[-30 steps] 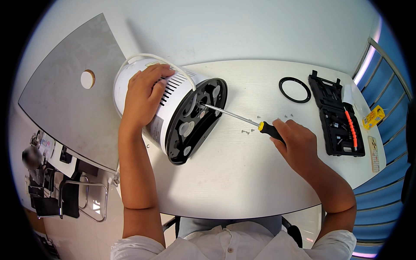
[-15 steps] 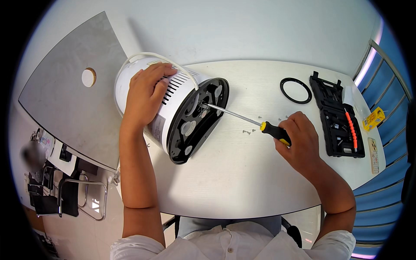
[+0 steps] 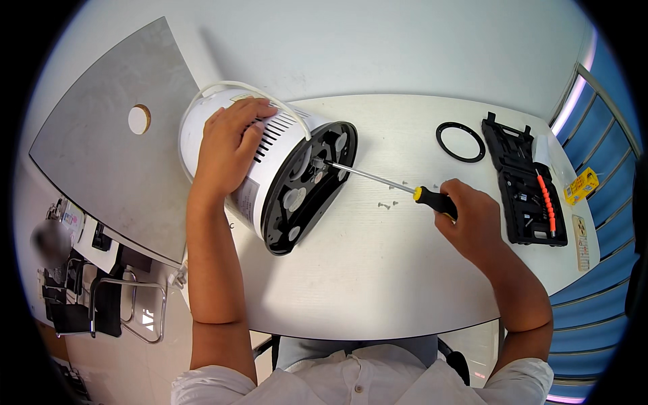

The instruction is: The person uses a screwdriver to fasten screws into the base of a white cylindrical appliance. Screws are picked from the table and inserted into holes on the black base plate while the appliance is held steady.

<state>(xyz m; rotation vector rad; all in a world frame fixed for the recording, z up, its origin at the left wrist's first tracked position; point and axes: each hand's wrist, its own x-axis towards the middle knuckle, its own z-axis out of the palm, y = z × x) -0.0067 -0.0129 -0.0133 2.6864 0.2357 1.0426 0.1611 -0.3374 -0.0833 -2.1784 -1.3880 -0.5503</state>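
A white, rounded, vented appliance (image 3: 214, 128) lies on its side, its black underside (image 3: 304, 196) facing right. My left hand (image 3: 229, 145) is on top of its side near the vent slots, fingers bent over the curve, holding it. In my right hand (image 3: 472, 219) is a screwdriver (image 3: 371, 177) with a black and yellow handle, gripped by the handle. Its shaft points left, and the tip is at the recessed middle of the underside. Whether the tip touches a screw there is too small to tell. The appliance's white cord (image 3: 266, 96) loops over its body.
Several small screws (image 3: 386, 204) lie on the white table (image 3: 378, 270) below the shaft. A black ring (image 3: 461, 142) lies farther back. At the right are an open black tool case (image 3: 530, 196), an orange flexible shaft (image 3: 545, 202) and a yellow box (image 3: 582, 185).
My right hand and the screwdriver have shifted slightly right, and the tip sits a little farther out from the recess. The left hand and the appliance have not visibly moved.
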